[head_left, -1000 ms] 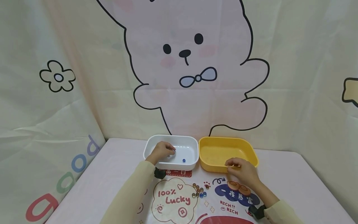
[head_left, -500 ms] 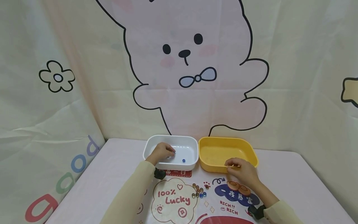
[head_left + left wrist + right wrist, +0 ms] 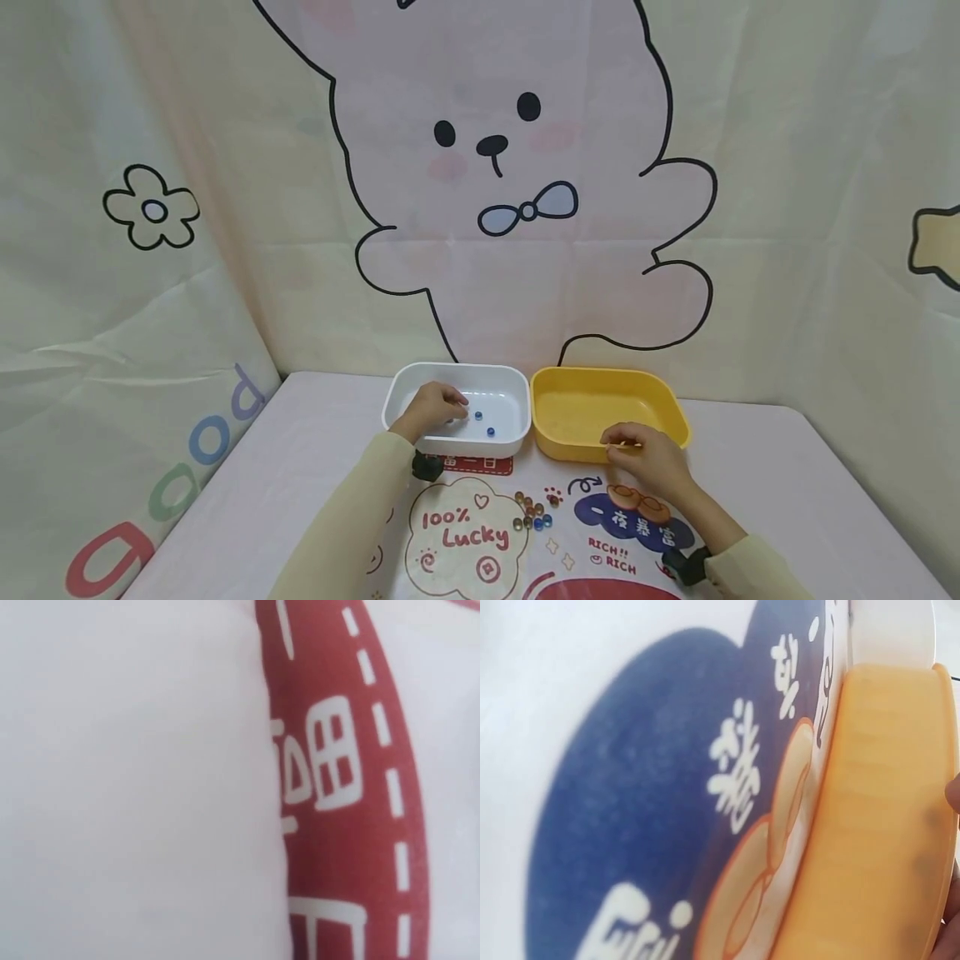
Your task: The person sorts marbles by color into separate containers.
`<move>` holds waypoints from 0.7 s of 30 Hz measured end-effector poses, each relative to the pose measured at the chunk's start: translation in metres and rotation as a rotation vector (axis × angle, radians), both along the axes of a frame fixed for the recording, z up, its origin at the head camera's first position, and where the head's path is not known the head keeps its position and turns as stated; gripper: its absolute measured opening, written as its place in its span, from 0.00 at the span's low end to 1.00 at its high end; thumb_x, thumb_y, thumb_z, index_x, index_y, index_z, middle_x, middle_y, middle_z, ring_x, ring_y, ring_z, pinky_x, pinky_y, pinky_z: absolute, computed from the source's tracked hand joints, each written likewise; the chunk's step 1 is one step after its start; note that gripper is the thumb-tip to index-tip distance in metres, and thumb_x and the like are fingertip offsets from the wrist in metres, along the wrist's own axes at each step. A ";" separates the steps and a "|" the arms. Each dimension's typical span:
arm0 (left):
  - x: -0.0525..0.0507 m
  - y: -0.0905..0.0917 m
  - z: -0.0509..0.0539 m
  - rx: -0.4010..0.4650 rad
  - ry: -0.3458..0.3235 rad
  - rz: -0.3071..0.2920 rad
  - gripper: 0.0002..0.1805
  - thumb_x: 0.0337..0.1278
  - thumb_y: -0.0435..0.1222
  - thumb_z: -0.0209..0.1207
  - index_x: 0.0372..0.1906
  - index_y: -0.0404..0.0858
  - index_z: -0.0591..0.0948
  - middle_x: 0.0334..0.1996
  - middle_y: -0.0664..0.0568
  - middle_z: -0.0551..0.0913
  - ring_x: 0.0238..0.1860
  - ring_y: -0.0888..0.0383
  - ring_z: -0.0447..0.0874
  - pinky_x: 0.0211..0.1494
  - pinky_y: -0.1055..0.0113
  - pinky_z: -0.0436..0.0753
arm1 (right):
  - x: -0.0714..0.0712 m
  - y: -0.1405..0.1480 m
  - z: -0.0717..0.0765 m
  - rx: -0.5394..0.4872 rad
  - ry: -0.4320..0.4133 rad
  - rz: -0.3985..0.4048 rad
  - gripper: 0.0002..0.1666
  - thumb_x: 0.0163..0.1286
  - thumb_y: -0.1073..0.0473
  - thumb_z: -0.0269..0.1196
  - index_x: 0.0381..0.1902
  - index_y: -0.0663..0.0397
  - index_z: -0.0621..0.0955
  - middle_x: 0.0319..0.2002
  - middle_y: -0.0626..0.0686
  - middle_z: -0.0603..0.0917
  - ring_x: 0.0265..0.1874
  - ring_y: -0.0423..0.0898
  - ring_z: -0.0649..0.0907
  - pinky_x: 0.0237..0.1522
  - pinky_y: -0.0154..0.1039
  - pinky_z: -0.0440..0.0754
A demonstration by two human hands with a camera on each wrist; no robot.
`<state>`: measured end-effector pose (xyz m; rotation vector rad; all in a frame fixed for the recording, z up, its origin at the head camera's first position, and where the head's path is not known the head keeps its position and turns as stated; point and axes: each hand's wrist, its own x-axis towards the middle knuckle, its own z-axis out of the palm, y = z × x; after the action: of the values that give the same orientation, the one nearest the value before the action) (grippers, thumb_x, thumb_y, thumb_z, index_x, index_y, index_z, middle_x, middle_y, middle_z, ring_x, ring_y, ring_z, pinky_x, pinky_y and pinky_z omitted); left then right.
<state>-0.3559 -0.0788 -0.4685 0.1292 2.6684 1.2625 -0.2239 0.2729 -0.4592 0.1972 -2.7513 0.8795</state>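
My left hand (image 3: 435, 410) reaches over the near left part of a white bin (image 3: 463, 447), thumb and index fingertips slightly apart; its palm side is hidden. Just right of the fingertips a blue marble (image 3: 478, 415) lies on the bin floor, with another blue marble (image 3: 491, 432) nearer the front. Something small shows under the hand, too hidden to identify. My right hand (image 3: 651, 454) pinches the near rim of a yellow bin (image 3: 570, 449), fingers over the inner side and thumb outside. In the right wrist view, fingertips (image 3: 951, 900) show at the rim of the yellow bin (image 3: 870, 810).
Several amber and blue marbles (image 3: 533, 512) lie grouped on the printed table mat in front of the bins. The two bins stand side by side at the back of the table (image 3: 330, 417), before a curtain (image 3: 495, 275) with a cartoon animal. The left wrist view shows printed red lettering (image 3: 337, 855).
A blue marble that was at my left fingertips now lies on the white bin's floor beside them. My left hand has barely moved, and my right hand keeps its grip on the yellow rim.
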 end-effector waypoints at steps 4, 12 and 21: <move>-0.002 -0.002 0.002 0.020 0.019 -0.009 0.11 0.49 0.40 0.69 0.40 0.44 0.86 0.32 0.53 0.84 0.30 0.59 0.80 0.36 0.68 0.77 | -0.001 0.000 0.001 -0.012 -0.024 0.007 0.06 0.60 0.59 0.67 0.36 0.42 0.84 0.36 0.42 0.84 0.40 0.41 0.79 0.48 0.40 0.82; -0.001 -0.005 0.011 0.044 0.064 -0.050 0.12 0.49 0.41 0.69 0.41 0.45 0.86 0.34 0.53 0.85 0.31 0.59 0.81 0.42 0.65 0.79 | -0.001 0.001 0.003 -0.044 -0.066 0.022 0.06 0.61 0.60 0.66 0.36 0.42 0.83 0.36 0.42 0.84 0.40 0.42 0.79 0.50 0.42 0.81; 0.013 -0.008 0.027 0.014 0.164 -0.089 0.10 0.50 0.39 0.68 0.40 0.44 0.86 0.33 0.56 0.85 0.36 0.59 0.78 0.44 0.66 0.75 | -0.002 0.002 0.003 -0.068 -0.086 0.042 0.06 0.62 0.60 0.65 0.38 0.45 0.84 0.39 0.45 0.84 0.42 0.45 0.80 0.51 0.49 0.81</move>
<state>-0.3427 -0.0867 -0.4414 0.3637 2.7546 1.2957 -0.2259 0.2747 -0.4562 0.2096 -2.8002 1.0140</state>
